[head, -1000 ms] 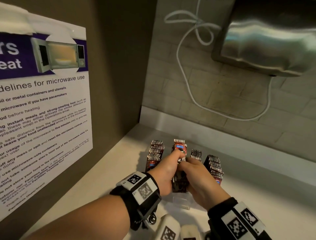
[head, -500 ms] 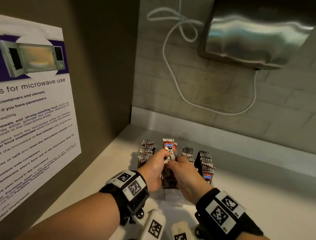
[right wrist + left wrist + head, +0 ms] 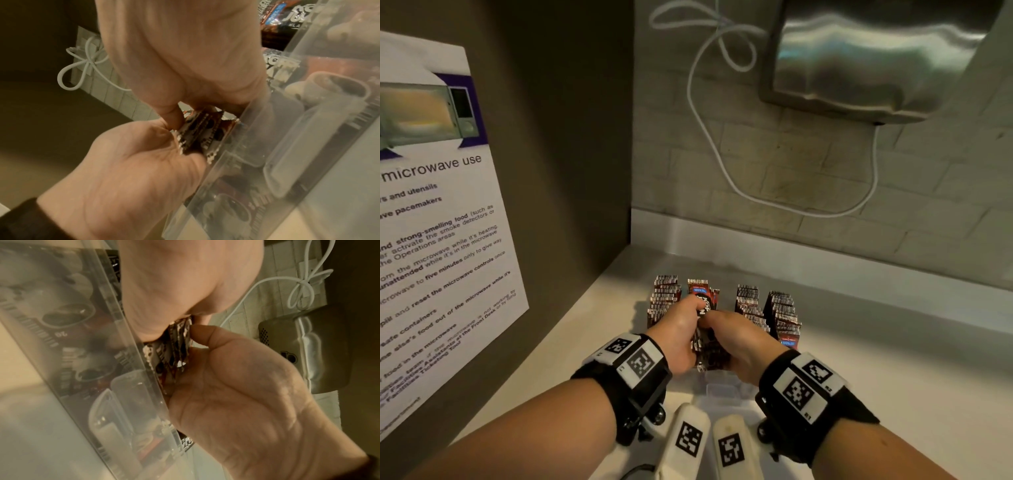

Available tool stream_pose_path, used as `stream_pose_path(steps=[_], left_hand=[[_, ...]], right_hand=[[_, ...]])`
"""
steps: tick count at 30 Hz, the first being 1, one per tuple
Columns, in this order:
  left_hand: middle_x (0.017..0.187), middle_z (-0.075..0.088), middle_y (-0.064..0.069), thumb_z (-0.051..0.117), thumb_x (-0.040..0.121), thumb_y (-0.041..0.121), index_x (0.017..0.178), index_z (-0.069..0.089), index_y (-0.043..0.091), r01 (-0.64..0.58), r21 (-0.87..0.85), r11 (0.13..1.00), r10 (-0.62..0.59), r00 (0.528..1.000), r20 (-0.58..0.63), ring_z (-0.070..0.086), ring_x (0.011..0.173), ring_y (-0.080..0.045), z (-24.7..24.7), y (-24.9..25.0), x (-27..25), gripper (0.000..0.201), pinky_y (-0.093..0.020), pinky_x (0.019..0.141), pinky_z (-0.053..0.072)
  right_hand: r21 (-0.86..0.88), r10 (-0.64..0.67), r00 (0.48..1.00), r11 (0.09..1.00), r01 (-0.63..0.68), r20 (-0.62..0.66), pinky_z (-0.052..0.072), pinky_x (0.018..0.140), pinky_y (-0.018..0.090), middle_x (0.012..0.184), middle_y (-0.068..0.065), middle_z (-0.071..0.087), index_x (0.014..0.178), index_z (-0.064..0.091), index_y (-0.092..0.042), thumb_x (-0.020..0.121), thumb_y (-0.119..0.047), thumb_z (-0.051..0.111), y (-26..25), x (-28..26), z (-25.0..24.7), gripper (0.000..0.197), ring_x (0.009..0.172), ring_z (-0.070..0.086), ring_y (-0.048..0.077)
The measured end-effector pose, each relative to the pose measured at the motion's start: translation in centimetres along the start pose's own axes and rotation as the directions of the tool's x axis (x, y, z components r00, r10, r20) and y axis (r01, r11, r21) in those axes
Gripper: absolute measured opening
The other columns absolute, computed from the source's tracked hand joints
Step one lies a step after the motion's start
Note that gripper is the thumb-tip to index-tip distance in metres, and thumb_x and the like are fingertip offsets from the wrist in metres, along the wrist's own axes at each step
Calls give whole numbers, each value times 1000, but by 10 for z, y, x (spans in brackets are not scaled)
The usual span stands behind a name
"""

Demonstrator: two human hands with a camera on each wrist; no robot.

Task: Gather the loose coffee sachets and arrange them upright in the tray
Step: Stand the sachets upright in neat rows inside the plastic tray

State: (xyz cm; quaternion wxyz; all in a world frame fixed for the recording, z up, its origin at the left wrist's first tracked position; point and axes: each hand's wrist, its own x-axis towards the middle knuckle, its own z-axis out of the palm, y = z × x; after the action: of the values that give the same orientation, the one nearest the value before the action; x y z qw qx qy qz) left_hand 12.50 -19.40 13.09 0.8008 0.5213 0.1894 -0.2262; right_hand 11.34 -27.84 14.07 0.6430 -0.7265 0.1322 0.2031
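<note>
White counter [image 3: 893, 359] in a tiled corner; four sachet rows [image 3: 748, 301] in the clear tray [image 3: 127, 331]; left hand [image 3: 676, 337] and right hand [image 3: 743, 342] pinch one bundle [image 3: 702, 308]

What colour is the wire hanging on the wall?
White. The wire loops down the tiled wall beside the metal box, clearest in the head view.

Sachets [image 3: 701, 301] upright in clear tray [image 3: 726, 389]
Dark red-brown packets stand in four rows; the second-left bundle sits higher.
</note>
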Motion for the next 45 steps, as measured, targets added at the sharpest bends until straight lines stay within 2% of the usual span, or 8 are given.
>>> stream_pose_path(steps=[3,10,16,23,28,33,41,45], left_hand=[[81,63,-16,44,95,28,95,63,3,6,-17,1000,-6,1000,8,61,74,-29,-1,-1,1,31,-37,67,51],[85,64,-16,45,95,27,93,65,7,-37,21,999,38,998,-49,61,75,-29,3,-1,2,28,-34,66,49],[90,64,-17,46,95,27,101,63,7,-18,57,998,22,997,-73,61,78,-29,4,1,3,28,-35,66,49],[92,64,-18,44,93,21,101,63,7,-57,57,997,60,996,-61,62,82,-30,3,-1,3,25,-37,74,51],[109,63,-18,43,92,16,122,51,20,-166,180,970,187,977,-106,63,96,-33,5,-1,2,31,-47,83,55],[112,59,-18,45,93,8,126,38,19,-201,262,944,234,967,-99,61,97,-31,-2,0,3,36,-45,80,55],[113,63,-17,45,92,22,122,55,11,-196,352,915,233,970,-66,61,104,-31,4,-6,7,33,-44,92,51],[97,61,-16,38,97,17,113,60,6,-191,376,907,249,962,-112,57,86,-28,6,-5,13,29,-29,66,44]], right_hand=[[28,-4,1000,1000,4,-3,50,61,29,80,8,61,100,57,-12,97,-13,40,0,2,1,17,71,59,19],[29,-65,998,997,65,-3,51,90,46,106,16,66,112,55,-11,96,-10,41,4,2,2,21,101,64,29],[-56,-55,998,997,54,-20,51,94,49,112,19,65,111,55,-12,94,-11,42,0,0,4,22,106,63,31],[-14,-84,996,996,85,12,51,91,45,116,21,63,115,54,-11,94,-10,42,5,5,3,25,103,62,27],[11,-190,980,982,190,65,57,70,33,104,6,66,113,53,-27,96,-3,42,5,2,-2,31,92,64,17],[44,-252,967,967,251,23,57,82,42,96,-6,60,130,33,-25,91,7,51,13,9,-6,53,89,64,15],[-29,-232,971,973,230,-53,57,79,45,106,18,67,116,51,-12,86,7,53,21,17,-2,36,95,67,31],[-86,-238,970,969,233,-53,57,82,47,110,17,63,115,50,-12,84,4,56,23,22,0,36,97,66,32]])
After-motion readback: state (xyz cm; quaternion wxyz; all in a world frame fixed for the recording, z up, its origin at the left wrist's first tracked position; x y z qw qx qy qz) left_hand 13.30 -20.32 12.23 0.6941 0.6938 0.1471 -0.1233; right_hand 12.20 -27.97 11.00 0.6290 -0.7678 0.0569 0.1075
